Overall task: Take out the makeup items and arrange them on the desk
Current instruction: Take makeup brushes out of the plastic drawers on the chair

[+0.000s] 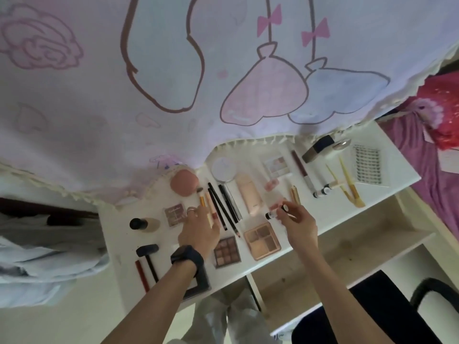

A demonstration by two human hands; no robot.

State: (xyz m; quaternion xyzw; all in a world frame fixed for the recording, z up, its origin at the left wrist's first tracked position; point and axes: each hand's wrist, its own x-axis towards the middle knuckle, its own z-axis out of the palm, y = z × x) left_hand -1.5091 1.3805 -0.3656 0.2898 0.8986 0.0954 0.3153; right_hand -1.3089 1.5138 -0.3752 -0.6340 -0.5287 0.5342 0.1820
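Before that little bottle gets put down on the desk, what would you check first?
1. Hold on the small bottle: ok, the right hand pinches it.
2. Cap shut: cannot tell; a black end shows, but not whether it is tight.
3. Bare spot to set it on: ok, white desk shows free to the right of the wooden sticks.
4. Left hand out of the way: ok, it rests apart from the right hand, over by the brushes.
5. Room around the bottle: not ok, the peach tube and the beige palette lie close by and could be nudged.
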